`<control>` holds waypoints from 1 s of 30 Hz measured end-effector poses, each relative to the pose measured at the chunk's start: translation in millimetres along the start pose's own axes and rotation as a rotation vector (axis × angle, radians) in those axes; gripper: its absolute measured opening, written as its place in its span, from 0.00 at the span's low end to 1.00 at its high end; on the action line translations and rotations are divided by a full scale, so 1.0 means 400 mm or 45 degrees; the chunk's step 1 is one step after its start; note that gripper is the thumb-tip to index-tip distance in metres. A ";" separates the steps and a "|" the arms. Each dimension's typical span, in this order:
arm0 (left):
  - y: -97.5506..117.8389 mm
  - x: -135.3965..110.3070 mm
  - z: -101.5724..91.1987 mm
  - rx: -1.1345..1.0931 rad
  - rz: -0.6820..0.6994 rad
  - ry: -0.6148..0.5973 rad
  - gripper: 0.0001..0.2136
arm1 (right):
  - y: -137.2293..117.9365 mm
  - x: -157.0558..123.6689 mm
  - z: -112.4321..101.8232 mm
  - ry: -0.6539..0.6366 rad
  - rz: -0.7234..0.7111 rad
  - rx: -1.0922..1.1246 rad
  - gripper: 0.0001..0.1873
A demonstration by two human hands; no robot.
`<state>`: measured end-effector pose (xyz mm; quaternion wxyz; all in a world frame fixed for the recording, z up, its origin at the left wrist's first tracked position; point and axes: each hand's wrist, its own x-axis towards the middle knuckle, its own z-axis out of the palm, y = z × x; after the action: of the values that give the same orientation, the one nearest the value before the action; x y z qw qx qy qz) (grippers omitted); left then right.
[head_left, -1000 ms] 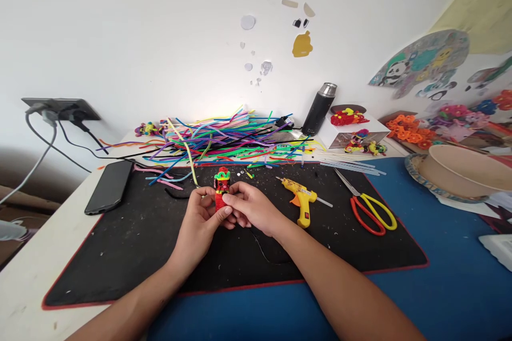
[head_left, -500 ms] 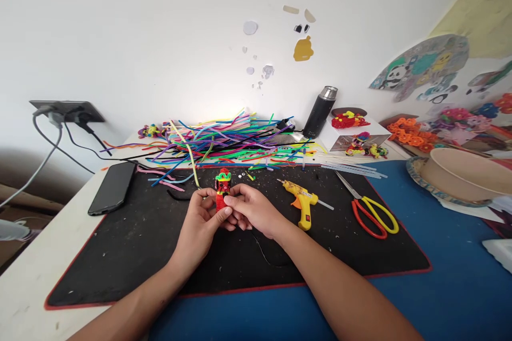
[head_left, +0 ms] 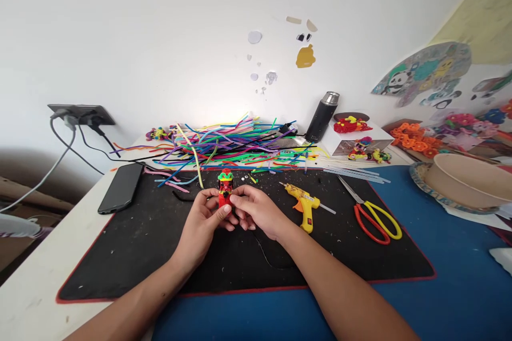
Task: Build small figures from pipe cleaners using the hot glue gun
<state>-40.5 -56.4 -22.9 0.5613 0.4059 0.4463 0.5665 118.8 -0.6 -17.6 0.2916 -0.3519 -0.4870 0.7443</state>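
- Left hand [head_left: 202,222]: over the middle of the black craft mat [head_left: 140,245], fingers curled, thumb pressed on the lower red part of the pipe-cleaner figure [head_left: 225,186].
- Right hand [head_left: 258,210]: touching the left hand, fingertips pinching the same figure from its 3 o'clock side.
- Pipe-cleaner figure: held upright between both hands, its red body gripped and its green-and-yellow top free above the fingers. Whether its base touches the mat cannot be told.
- Yellow glue gun [head_left: 304,203]: on the mat at 3 o'clock of the hands, nozzle pointing toward 10 o'clock.
- Scissors [head_left: 374,213]: red and yellow handles, at 3 o'clock beyond the glue gun, blades closed.
- Loose pipe cleaners [head_left: 228,144]: a many-coloured heap at 12 o'clock, past the mat's far edge.
- Smartphone [head_left: 121,187]: face down at 10 o'clock, overlapping the mat's left edge.
- Black thermos flask [head_left: 321,117]: upright at 1 o'clock, by the wall.
- Clear glue sticks [head_left: 354,171]: at 2 o'clock, near the scissor tips.
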 end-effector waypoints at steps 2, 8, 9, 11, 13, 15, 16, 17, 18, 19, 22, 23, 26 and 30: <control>0.000 0.002 -0.001 -0.027 -0.009 0.004 0.23 | -0.002 -0.001 -0.001 0.006 -0.001 0.001 0.23; -0.003 0.011 -0.002 -0.097 -0.044 0.005 0.23 | -0.004 0.000 -0.005 0.027 -0.008 -0.034 0.21; -0.004 0.012 -0.002 -0.104 -0.049 0.002 0.23 | -0.003 0.001 -0.006 0.031 -0.010 -0.041 0.21; -0.005 0.014 -0.001 -0.109 -0.053 -0.010 0.22 | -0.001 0.002 -0.009 0.040 -0.019 -0.056 0.21; -0.007 0.015 -0.001 -0.107 -0.048 -0.027 0.22 | 0.002 0.005 -0.013 0.049 -0.028 -0.073 0.21; -0.008 0.015 -0.001 -0.105 -0.047 -0.041 0.22 | 0.004 0.007 -0.018 0.051 -0.032 -0.082 0.22; -0.009 0.015 -0.002 -0.108 -0.050 -0.045 0.22 | 0.005 0.008 -0.022 0.053 -0.033 -0.083 0.22; -0.009 0.014 -0.002 -0.115 -0.056 -0.047 0.22 | 0.005 0.009 -0.025 0.056 -0.032 -0.080 0.22; -0.008 0.014 -0.002 -0.124 -0.064 -0.049 0.22 | 0.006 0.010 -0.028 0.062 -0.031 -0.075 0.23; -0.008 0.014 -0.003 -0.133 -0.072 -0.053 0.22 | 0.007 0.011 -0.030 0.067 -0.031 -0.067 0.23; -0.005 0.014 -0.004 -0.149 -0.091 -0.074 0.22 | 0.009 0.013 -0.035 0.072 -0.046 -0.041 0.23; -0.004 0.015 -0.004 -0.154 -0.094 -0.080 0.21 | 0.010 0.013 -0.036 0.071 -0.054 -0.036 0.24; -0.004 0.018 -0.007 -0.167 -0.103 -0.097 0.21 | 0.015 0.014 -0.038 0.075 -0.067 -0.026 0.25; -0.009 0.025 -0.009 -0.144 -0.112 -0.112 0.21 | 0.020 0.014 -0.040 0.077 -0.068 -0.048 0.25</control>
<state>-43.3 -46.8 -27.6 0.6268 0.3780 0.4059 0.5472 127.6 9.4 -30.7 0.3191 -0.3666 -0.5012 0.7159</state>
